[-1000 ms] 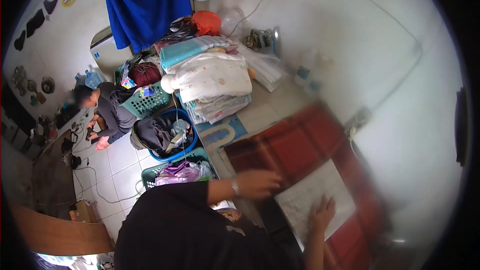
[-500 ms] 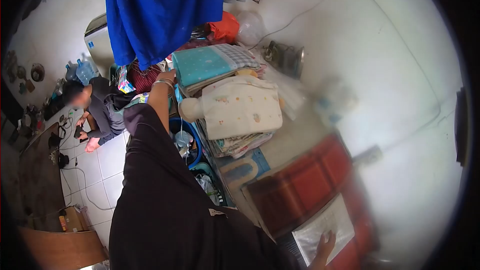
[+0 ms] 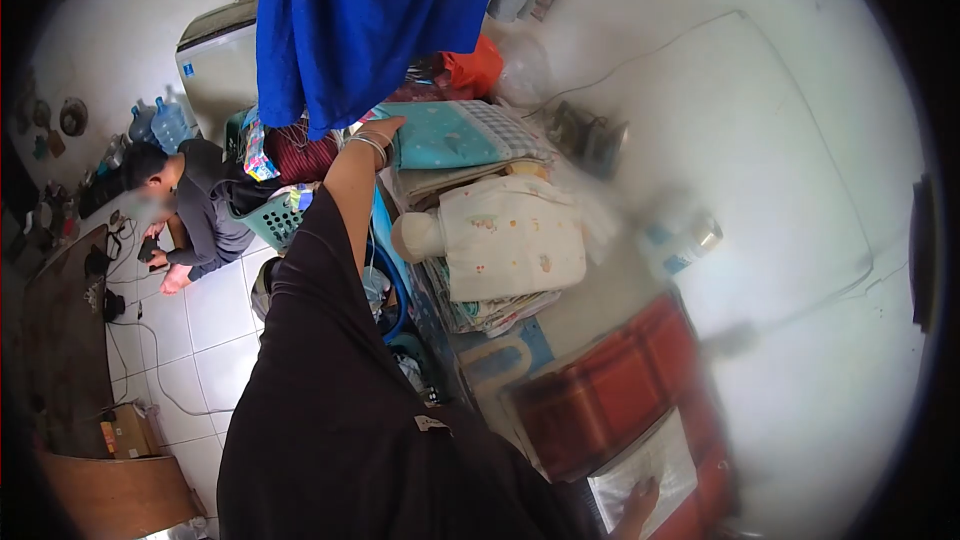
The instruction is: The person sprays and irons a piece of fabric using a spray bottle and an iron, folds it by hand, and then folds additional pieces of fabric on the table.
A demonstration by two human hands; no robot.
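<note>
My left hand [image 3: 384, 128], with bracelets at the wrist, is stretched far forward to the left edge of the folded teal cloth [image 3: 445, 136]. Its fingertips meet the cloth's corner, and whether they grip it cannot be made out. Below that cloth lies a cream patterned cloth [image 3: 512, 240] on a stack of folded fabrics, beside a pale round object [image 3: 416, 237]. Near the bottom right my right hand [image 3: 641, 502] rests on a whitish sheet [image 3: 665, 465], its fingers slightly blurred and apart. The sheet lies on a red plaid cloth [image 3: 610, 385].
A person [image 3: 205, 205] sits on the tiled floor [image 3: 215, 315] at the left. Blue cloth [image 3: 370, 25] hangs above my left hand. A green basket [image 3: 275, 222] and a blue tub [image 3: 398, 290] stand beside the stack. Cables run across the floor.
My left hand has moved from over the plaid cloth up to the teal cloth. My right hand has stayed on the whitish sheet. The view has shifted.
</note>
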